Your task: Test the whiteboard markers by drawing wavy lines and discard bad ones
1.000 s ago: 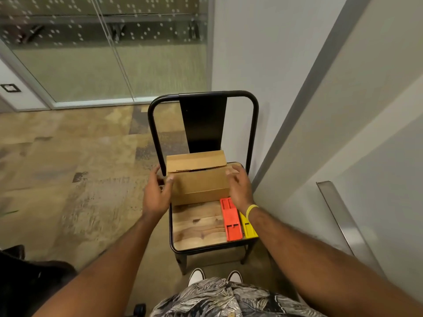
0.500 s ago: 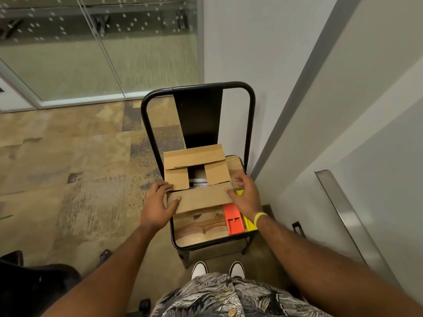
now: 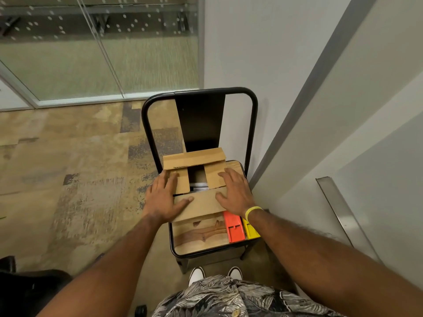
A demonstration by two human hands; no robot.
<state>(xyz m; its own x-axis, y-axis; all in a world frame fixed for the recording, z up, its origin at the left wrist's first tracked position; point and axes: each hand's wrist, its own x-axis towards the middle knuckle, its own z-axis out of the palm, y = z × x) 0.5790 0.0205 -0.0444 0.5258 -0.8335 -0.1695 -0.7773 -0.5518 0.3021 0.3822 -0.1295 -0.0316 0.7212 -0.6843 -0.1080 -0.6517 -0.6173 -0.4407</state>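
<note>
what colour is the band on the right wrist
Yellow. The wristband shows plainly in the head view, the only view here.

Box flaps (image 3: 201, 205) apart (formerly closed)

On the chair seat (image 3: 199, 239), toward the backrest (image 3: 200, 120), a box (image 3: 194, 157) under both hands (left hand (image 3: 163, 197) on its left side, right hand (image 3: 235, 193) on its right), with two plastic pieces (image 3: 233, 229) side by side before it, rightward.
</note>
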